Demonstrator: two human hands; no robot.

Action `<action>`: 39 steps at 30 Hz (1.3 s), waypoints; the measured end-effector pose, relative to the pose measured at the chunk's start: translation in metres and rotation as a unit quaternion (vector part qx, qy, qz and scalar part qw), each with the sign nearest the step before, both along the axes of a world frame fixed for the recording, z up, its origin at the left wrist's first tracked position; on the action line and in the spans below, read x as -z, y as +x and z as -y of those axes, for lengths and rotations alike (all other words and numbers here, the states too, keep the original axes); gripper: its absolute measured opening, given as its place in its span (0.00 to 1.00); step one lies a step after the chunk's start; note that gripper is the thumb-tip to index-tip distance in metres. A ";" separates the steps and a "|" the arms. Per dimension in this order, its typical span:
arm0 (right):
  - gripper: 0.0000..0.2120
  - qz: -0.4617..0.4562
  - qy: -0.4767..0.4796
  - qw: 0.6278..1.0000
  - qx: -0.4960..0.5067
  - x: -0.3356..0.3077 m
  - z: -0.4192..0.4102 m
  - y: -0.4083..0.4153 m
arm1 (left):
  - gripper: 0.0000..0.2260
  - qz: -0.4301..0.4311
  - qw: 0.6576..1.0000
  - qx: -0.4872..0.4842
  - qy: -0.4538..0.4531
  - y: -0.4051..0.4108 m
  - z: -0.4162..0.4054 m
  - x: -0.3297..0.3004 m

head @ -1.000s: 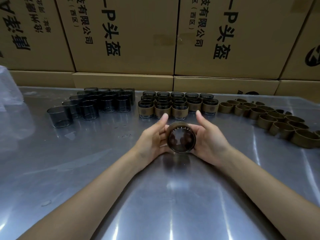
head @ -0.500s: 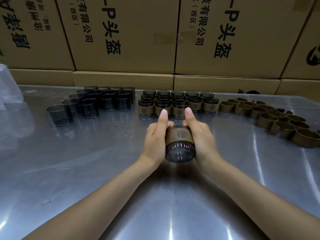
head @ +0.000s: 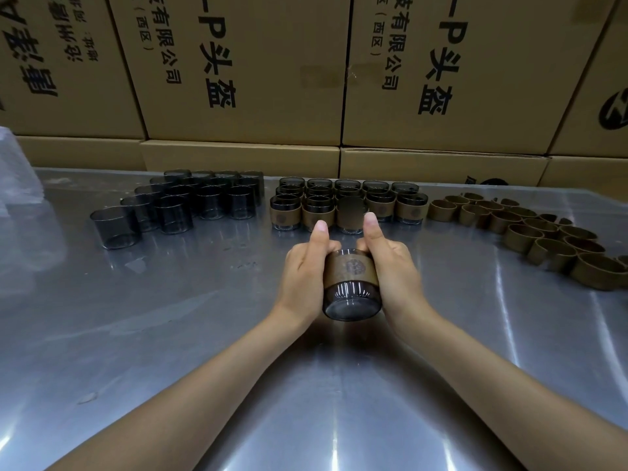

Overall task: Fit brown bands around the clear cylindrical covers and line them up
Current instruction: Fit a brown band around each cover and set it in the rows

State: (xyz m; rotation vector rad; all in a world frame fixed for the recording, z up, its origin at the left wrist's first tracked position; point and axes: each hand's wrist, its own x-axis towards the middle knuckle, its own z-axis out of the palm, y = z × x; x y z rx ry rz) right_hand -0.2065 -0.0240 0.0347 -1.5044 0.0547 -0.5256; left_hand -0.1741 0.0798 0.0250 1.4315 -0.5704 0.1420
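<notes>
Cardboard boxes behind steel table, left hand and right hand grasping banded cover

You see one banded cover held between your two hands: left, right. Roughly fifteen banded covers stand in rows, about fifteen bare clear covers and some twenty loose brown bands.
</notes>
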 end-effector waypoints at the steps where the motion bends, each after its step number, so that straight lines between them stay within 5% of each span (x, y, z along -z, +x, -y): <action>1: 0.24 0.006 -0.001 1.000 0.002 0.001 0.000 0.001 | 0.26 0.010 1.000 -0.002 0.012 0.001 0.000 0.000; 5: 0.26 0.048 -0.057 0.997 0.016 0.006 0.009 0.005 | 0.25 0.049 0.996 -0.005 0.077 0.009 -0.006 0.003; 9: 0.23 0.094 -0.356 0.927 0.074 0.017 0.029 0.006 | 0.21 0.109 0.982 -0.020 0.155 0.017 -0.009 0.009; 11: 0.22 0.086 -0.431 0.895 0.072 0.020 0.037 0.008 | 0.15 0.124 0.974 -0.024 0.187 0.022 -0.011 0.010; 14: 0.16 0.020 -0.453 0.888 0.078 0.025 0.052 0.013 | 0.08 0.123 0.967 -0.020 0.224 0.031 -0.014 0.013; 18: 0.10 -0.065 -0.403 0.904 0.127 0.029 0.071 0.028 | 0.16 0.017 0.968 -0.072 0.241 0.049 -0.014 0.020; 24: 0.36 -0.145 -0.277 0.930 0.192 0.025 0.096 0.064 | 0.24 -0.050 0.962 -0.179 0.202 0.091 -0.012 0.020; 32: 0.33 -0.196 -0.338 0.885 0.251 0.023 0.116 0.098 | 0.34 -0.105 0.945 -0.213 0.225 0.140 -0.009 0.019; 39: 0.32 -0.196 -0.339 0.882 0.261 0.027 0.122 0.108 | 0.29 -0.119 0.926 -0.266 0.240 0.152 -0.006 0.021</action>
